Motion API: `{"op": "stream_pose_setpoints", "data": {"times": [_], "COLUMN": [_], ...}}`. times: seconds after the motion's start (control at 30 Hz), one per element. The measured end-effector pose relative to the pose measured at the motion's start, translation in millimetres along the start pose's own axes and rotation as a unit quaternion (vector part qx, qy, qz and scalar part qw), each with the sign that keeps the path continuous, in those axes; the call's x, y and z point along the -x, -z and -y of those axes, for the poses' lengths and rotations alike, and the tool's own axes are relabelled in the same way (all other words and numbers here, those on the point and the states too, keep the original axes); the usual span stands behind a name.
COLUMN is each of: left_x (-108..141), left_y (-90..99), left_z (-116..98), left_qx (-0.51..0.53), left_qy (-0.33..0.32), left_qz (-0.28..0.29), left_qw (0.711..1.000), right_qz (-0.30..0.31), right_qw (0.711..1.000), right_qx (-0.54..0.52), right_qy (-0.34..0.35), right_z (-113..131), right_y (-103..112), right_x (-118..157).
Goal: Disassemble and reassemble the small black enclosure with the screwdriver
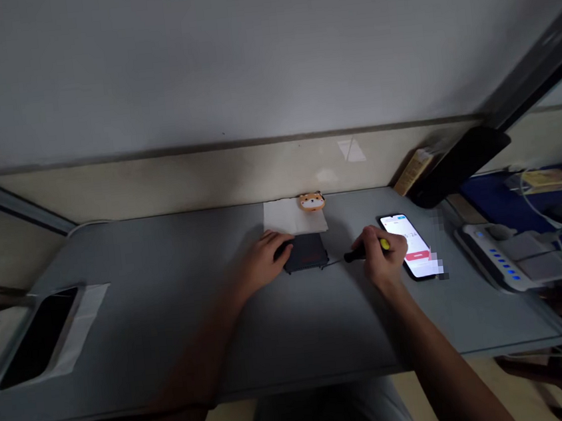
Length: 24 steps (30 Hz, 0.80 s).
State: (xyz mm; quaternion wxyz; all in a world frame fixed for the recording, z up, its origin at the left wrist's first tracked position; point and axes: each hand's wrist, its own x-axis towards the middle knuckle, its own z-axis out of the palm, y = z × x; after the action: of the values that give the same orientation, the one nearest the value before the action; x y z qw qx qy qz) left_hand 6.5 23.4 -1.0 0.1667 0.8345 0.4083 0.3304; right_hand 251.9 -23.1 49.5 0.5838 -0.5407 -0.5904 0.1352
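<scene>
A small dark flat box [306,251] with faint red marking lies on the grey desk; its exact kind I cannot make out. My left hand [266,259] rests on its left side, fingers curled over the edge and holding it. In my right hand [383,256] is a screwdriver [356,254] with a black and yellow handle, fingers wrapped round it. Its thin shaft points left, and the tip is at the box's lower right corner. Behind the box lies a white sheet of paper [281,216], with an orange and white animal-faced case [312,201] on it.
A lit phone [415,253] lies just right of my right hand. Further right are a power strip [497,261] with plugs and cables, a black case [462,165] and a yellowish box [412,171]. A dark phone [40,336] lies at the left. A wall closes the back.
</scene>
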Motion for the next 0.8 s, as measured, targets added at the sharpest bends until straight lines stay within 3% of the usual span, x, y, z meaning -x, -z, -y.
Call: {"op": "stream_pose_setpoints", "data": {"times": [0.1, 0.33, 0.5, 0.63, 0.8], "left_x": [-0.4, -2.2, -2.7, -3.0, -1.3], "left_y": [3.8, 11.3, 12.8, 16.5, 19.3], "left_z": [-2.6, -14.4, -16.9, -21.4, -31.8], "left_qx": [-0.034, -0.077, -0.074, -0.049, 0.011], "left_qy": [-0.03, -0.051, -0.076, -0.053, -0.014], "left_qz": [0.001, -0.039, -0.032, -0.041, 0.04], "left_qw": [0.999, 0.995, 0.994, 0.997, 0.999], "right_qz": [-0.007, 0.077, 0.108, 0.128, 0.048], "right_qw": [1.0, 0.996, 0.991, 0.988, 0.983], "right_qx": [-0.005, -0.04, -0.069, -0.082, -0.116], "right_qy": [-0.007, 0.025, 0.034, -0.02, -0.132], "right_z": [-1.6, 4.9, 8.4, 7.7, 6.1], "right_y": [-0.8, -17.0, -29.3, -31.3, -27.7], "right_x": [0.4, 11.7, 22.4, 23.3, 11.6]}}
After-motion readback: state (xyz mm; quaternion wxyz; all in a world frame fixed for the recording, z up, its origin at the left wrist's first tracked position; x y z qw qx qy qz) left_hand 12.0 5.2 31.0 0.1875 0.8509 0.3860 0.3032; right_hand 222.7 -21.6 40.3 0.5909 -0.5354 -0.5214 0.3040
